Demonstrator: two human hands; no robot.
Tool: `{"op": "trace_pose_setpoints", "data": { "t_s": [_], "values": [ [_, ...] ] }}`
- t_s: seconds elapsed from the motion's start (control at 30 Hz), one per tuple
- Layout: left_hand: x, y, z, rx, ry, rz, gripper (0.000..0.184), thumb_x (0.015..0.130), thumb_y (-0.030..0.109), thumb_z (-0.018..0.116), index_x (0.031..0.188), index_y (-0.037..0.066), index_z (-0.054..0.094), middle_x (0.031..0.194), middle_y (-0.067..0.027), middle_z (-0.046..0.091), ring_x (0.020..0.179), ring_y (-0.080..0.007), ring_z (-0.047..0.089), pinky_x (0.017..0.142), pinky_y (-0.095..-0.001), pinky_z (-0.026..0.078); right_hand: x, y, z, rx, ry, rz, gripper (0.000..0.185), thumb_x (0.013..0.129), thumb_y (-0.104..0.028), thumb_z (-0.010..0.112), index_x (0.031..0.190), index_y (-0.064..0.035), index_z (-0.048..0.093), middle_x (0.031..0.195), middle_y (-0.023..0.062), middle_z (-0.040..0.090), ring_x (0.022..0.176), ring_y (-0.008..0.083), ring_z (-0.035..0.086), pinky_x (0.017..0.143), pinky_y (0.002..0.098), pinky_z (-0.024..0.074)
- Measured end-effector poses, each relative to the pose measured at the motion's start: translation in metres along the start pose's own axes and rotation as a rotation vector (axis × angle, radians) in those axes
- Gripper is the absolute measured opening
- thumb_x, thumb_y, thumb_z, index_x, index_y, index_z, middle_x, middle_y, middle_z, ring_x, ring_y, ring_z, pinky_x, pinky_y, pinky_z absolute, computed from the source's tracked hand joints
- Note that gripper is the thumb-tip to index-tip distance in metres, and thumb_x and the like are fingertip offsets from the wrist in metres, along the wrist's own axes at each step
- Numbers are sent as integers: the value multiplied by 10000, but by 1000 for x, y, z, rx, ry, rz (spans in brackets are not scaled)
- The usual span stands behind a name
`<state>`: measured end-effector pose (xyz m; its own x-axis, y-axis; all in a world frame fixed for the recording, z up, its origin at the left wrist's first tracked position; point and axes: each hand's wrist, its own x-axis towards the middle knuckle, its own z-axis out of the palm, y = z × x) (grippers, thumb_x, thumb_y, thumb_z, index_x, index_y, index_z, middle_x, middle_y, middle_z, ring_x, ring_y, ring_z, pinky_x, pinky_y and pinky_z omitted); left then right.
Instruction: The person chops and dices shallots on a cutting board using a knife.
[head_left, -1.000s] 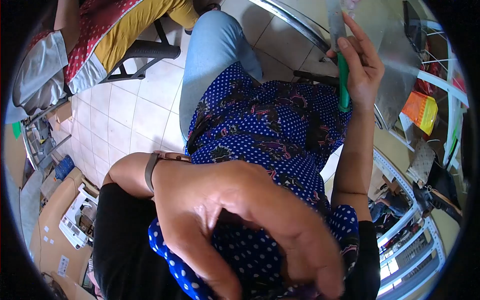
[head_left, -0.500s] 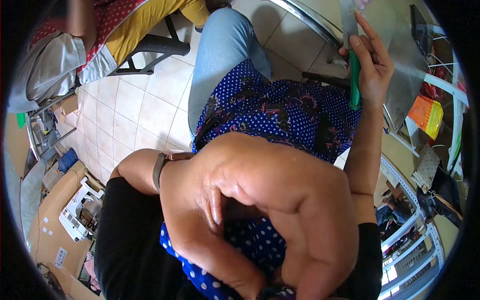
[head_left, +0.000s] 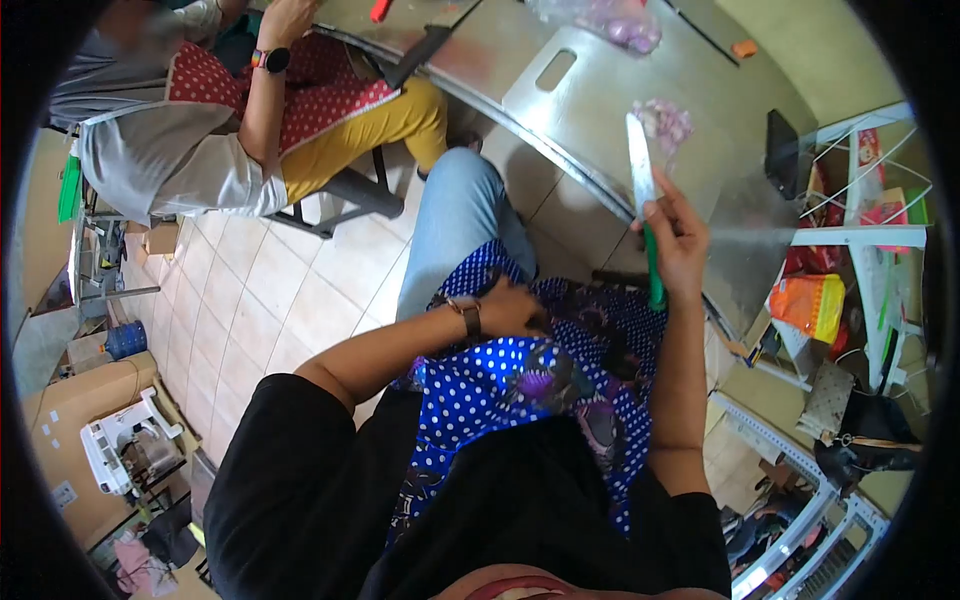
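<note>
My right hand (head_left: 678,245) is closed around the green handle (head_left: 654,268) of a knife, whose pale blade (head_left: 638,160) points up over the table's front edge. Just beyond the blade, a small heap of chopped pink-purple shallots (head_left: 664,124) lies on the metal surface. In my lap, my left hand (head_left: 508,306), with a watch at the wrist, has its fingers curled into the blue polka-dot apron (head_left: 480,385). The apron is bunched around that hand, and the fingertips are partly hidden.
A metal table (head_left: 600,110) carries a clear bag of shallots (head_left: 630,30) and a dark phone-like object (head_left: 785,155). To the left sits a co-worker in a red dotted apron (head_left: 335,105), near a black knife (head_left: 425,55). A rack with packets (head_left: 808,305) stands right.
My left arm has come down from close before the camera to my lap. The view has shifted, showing more of the table and co-worker. My right hand still holds the knife.
</note>
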<state>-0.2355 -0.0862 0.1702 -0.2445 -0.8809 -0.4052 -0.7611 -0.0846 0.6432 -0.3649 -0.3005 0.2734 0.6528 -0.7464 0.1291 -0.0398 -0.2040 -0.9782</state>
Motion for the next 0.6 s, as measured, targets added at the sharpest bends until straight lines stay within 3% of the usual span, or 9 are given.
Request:
{"op": "trace_pose_setpoints", "data": {
  "t_s": [0.2,0.27,0.3,0.47,0.53,0.57,0.6],
  "values": [
    [21,-10,18,-7,200,74,391,866,463,658,1029,111,707,908,-117,691,923,-317,647,801,-454,458,0,5,-1,76,-33,-18,420,920,-12,598,1338,-41,580,759,-3,608,692,82,581,657,222,461],
    [20,-10,14,-12,136,3,373,866,464,652,961,109,719,843,-131,688,813,-338,661,711,-444,496,-1,6,-1,102,-39,-33,417,922,-13,597,1338,-40,580,767,-2,619,688,77,578,660,222,461],
    [22,-18,20,-26,226,64,393,860,495,647,916,114,729,812,-144,686,756,-360,661,646,-454,511,-1,6,-1,104,-36,-26,415,925,-15,592,1339,-40,579,769,-2,622,686,75,577,661,223,461],
    [26,-30,39,25,305,106,448,877,532,613,887,99,729,795,-151,687,726,-369,661,655,-462,520,-1,1,0,81,-38,-13,416,927,-3,579,1341,-34,575,759,-8,623,681,69,570,652,218,456],
    [25,-32,39,76,340,135,508,858,583,600,790,89,698,717,-167,666,704,-376,656,651,-480,502,0,1,0,87,-56,-43,420,924,1,579,1342,-32,574,757,-14,618,677,67,565,648,215,454],
    [23,-34,38,173,354,171,475,872,549,598,817,87,696,775,-149,665,772,-343,652,727,-451,493,-1,3,1,95,-43,-18,421,922,3,578,1342,-30,574,754,-18,611,675,66,561,648,215,455],
    [21,-38,40,178,369,168,475,872,549,598,817,87,696,775,-149,665,772,-343,652,727,-451,493,-1,4,1,101,-32,5,422,921,5,577,1342,-29,574,751,-21,605,673,64,558,648,216,455]
  ]
}}
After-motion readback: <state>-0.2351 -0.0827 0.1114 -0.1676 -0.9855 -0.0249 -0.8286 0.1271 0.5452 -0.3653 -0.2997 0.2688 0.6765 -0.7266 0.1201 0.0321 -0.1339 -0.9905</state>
